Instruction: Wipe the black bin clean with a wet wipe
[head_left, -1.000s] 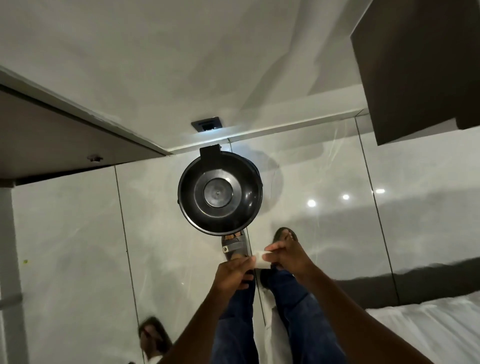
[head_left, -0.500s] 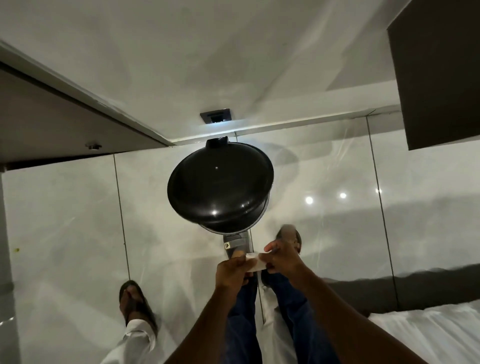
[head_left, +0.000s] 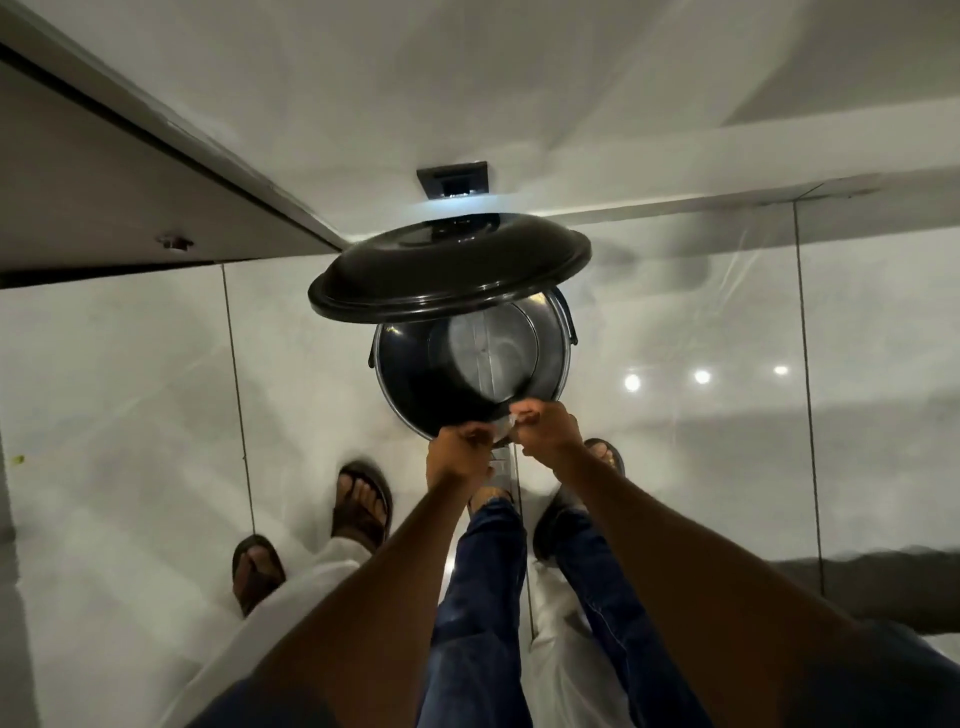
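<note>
While both hands (head_left: 506, 434) pinch a small wipe (head_left: 505, 427), black bin (head_left: 415, 384) just beyond, lid (head_left: 449, 270) raised.

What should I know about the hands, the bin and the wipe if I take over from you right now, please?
Left hand: pinching one end of the wet wipe.
Right hand: pinching the other end; both hands are held together above the near rim of the black bin.
Bin: stands on the glossy tiled floor by the wall, its lid raised and the inside open to view. One foot appears to be on the pedal, though this is partly hidden.
Done: wipe in hand, lid up.
Left: the wipe is not yet on the bin; wipe rim, inside, lid and outside.
</note>
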